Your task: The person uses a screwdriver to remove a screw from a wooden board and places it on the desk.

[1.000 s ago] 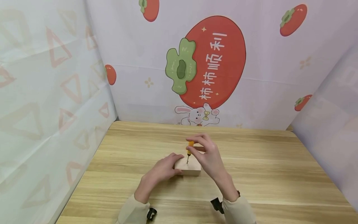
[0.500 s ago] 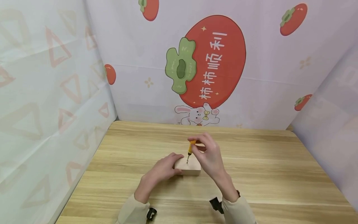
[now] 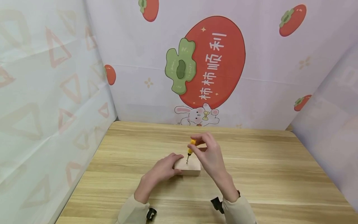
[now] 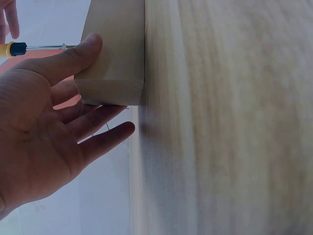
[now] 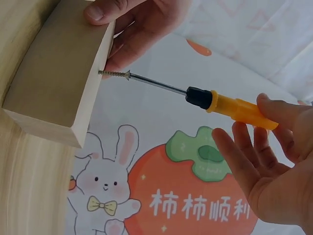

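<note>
The wooden block (image 3: 191, 172) is held at its left end by the left hand (image 3: 164, 168), between thumb and fingers. Above the block, the yellow screwdriver (image 5: 198, 97) is pinched by its handle in the thumb and fingers of the right hand (image 3: 210, 155). A screw (image 5: 114, 74) is stuck in the block's top, its head touched by the tip.

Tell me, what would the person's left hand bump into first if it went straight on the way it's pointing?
The wooden block: the left hand grips its left end, so it would probably push against that end first, though any remaining gap is hard to judge.
</note>
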`<state>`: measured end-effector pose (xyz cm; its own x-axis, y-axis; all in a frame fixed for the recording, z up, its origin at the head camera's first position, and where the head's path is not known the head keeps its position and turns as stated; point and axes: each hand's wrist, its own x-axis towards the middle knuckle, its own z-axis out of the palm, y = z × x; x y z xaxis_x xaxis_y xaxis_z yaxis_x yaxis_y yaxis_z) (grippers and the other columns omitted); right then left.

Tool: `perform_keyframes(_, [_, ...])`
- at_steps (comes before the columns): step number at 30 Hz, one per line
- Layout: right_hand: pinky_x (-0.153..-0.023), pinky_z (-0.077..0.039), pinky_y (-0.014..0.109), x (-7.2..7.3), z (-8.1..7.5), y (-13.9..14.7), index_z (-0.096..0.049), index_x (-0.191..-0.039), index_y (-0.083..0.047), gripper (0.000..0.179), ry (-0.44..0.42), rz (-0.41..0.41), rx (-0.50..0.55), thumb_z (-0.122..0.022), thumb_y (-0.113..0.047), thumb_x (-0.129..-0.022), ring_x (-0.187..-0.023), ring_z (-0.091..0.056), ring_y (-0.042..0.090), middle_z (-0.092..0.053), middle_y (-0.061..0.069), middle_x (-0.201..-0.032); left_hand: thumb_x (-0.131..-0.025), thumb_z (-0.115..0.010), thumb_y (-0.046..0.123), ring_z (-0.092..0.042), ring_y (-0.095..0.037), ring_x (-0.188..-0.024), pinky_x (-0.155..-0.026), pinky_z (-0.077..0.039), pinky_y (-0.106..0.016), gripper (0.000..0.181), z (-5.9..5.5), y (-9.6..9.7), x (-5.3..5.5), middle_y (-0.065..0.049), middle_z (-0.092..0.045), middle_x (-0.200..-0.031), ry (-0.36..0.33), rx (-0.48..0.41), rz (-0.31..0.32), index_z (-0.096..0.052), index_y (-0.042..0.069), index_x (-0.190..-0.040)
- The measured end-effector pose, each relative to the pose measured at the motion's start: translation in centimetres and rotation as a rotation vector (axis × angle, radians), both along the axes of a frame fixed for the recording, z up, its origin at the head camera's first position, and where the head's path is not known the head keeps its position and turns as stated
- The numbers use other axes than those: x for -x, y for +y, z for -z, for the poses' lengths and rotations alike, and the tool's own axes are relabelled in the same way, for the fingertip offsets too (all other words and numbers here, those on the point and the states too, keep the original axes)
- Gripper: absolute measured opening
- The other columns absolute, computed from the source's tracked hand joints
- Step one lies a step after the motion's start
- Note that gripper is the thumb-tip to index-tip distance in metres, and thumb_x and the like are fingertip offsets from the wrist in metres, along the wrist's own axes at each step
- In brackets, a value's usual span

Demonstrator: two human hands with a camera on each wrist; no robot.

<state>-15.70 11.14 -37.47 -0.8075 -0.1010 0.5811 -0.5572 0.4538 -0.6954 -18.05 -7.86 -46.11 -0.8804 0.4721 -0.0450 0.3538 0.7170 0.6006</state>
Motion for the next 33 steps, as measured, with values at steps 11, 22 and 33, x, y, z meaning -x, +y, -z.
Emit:
perform_keyframes(11, [-0.067, -0.059, 0.028, 0.09, -0.06, -0.27, -0.071, -0.103, -0.008, 0.027, 0.054, 0.023, -0.035, -0.082, -0.001, -0.079, -0.078, -0.070, 0.017, -0.067, 0.005, -0.099, -0.088, -0.075, 0.031, -0.061, -0.018, -0.107, -0.092, -0.050, -0.041, 0.056, 0.19, -0.02, 0.06, -0.004, -0.062, -0.125, 0.005, 0.000, -0.001, -0.057, 0.014, -0.139])
perform_keyframes(22, [-0.072, -0.059, 0.025, -0.39, -0.41, -0.26, -0.072, -0.103, -0.005, 0.025, 0.045, -0.017, -0.038, -0.076, 0.006, -0.080, -0.081, -0.068, 0.014, -0.067, 0.005, -0.094, -0.088, -0.076, 0.030, -0.062, -0.018, -0.105, -0.091, -0.050, -0.040, 0.056, 0.06, -0.08, -0.04, -0.004, -0.062, -0.123, 0.010, -0.007, 0.001, -0.057, 0.013, -0.138])
perform_keyframes(33, [-0.079, -0.059, 0.030, -0.11, -0.01, -0.56, -0.071, -0.105, -0.006, 0.024, 0.010, -0.062, 0.002, -0.075, 0.003, -0.084, -0.095, -0.068, 0.019, -0.065, 0.009, -0.104, -0.089, -0.075, 0.030, -0.062, -0.020, -0.108, -0.092, -0.050, -0.042, 0.056, 0.07, -0.15, 0.04, -0.005, -0.062, -0.125, 0.011, -0.017, 0.006, -0.057, 0.013, -0.139])
